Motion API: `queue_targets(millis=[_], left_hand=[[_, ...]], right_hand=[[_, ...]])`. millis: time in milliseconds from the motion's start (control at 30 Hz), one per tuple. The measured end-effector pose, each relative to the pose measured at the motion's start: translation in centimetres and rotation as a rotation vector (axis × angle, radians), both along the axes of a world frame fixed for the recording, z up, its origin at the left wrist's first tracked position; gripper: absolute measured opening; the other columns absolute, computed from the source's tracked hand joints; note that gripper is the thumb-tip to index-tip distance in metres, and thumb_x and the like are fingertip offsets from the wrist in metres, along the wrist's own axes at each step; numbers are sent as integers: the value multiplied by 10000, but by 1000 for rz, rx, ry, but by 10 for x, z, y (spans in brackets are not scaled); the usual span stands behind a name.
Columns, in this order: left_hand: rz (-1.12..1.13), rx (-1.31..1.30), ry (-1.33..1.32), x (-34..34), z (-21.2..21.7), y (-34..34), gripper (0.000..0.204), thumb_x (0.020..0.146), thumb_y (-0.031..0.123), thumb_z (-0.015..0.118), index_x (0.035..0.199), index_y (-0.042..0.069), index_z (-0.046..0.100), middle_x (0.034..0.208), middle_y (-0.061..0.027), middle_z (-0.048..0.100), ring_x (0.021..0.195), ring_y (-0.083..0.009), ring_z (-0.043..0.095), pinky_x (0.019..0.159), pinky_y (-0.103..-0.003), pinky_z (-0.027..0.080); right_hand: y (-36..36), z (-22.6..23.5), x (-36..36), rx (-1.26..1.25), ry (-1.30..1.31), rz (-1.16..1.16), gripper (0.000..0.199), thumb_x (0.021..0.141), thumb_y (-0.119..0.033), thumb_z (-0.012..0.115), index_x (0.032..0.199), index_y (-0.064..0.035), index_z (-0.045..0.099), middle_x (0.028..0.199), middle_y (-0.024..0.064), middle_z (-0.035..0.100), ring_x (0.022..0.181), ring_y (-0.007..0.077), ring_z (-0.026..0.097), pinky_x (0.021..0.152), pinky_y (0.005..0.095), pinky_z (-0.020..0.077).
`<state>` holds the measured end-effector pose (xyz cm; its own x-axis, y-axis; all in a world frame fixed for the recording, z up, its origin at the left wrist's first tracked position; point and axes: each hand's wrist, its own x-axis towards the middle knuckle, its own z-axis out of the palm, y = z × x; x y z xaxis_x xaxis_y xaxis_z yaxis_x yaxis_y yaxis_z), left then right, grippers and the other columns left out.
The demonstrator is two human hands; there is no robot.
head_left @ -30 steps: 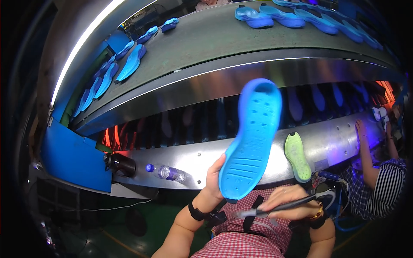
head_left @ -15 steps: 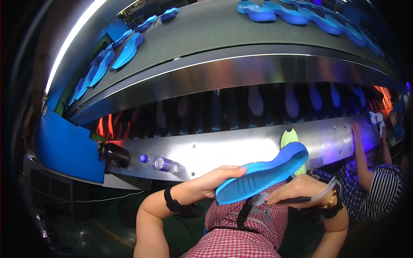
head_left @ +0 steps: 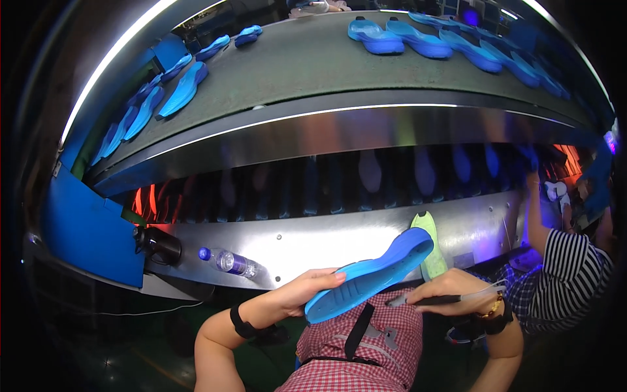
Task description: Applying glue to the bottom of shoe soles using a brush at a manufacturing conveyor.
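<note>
My left hand [head_left: 307,291] grips a blue shoe sole [head_left: 372,276] by its near left end, thumb on the upper rim. The sole tilts up to the right, and its hollow, ribbed face with small holes shows. In my right hand [head_left: 454,291] is a brush [head_left: 439,300] with a dark handle, a pale tip and what looks like a clear tube trailing over the wrist. The brush tip sits below and right of the sole, apart from it. Behind the sole's far end, a yellow-green sole [head_left: 428,245] lies on the metal ledge.
A metal ledge [head_left: 326,238] runs in front, holding a plastic bottle [head_left: 228,262] and a dark jug [head_left: 160,245]. Above, a conveyor belt [head_left: 294,72] carries several blue soles [head_left: 375,36]. A co-worker's arm [head_left: 537,209] reaches toward the machine opening at right.
The view has shifted slightly. My right hand with the brush has drawn away from the sole to the right. The co-worker's arm has reached farther up toward the opening.
</note>
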<state>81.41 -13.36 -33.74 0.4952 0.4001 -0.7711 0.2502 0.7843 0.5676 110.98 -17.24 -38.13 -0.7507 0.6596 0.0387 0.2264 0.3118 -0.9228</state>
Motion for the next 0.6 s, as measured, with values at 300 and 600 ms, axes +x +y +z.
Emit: queue_targets(millis=[300, 600], left_hand=[[425, -150, -392, 5, -62, -28, 574, 904, 290, 465, 1332, -24, 245, 1234, -215, 450, 1073, -300, 534, 888, -421, 469], [468, -202, -485, 20, -70, -22, 588, 887, 237, 513, 1318, -61, 246, 1224, -230, 449, 1025, -301, 562, 842, -395, 501]], right_hand=[[-12, -66, -37, -516, 627, -623, 177, 780, -5, 595, 941, 53, 640, 841, 146, 651, 676, 153, 619, 630, 238, 502], [4, -92, -24, -330, 683, -963, 176, 780, -44, 584, 913, 66, 621, 824, 143, 651, 590, 145, 608, 509, 211, 443]])
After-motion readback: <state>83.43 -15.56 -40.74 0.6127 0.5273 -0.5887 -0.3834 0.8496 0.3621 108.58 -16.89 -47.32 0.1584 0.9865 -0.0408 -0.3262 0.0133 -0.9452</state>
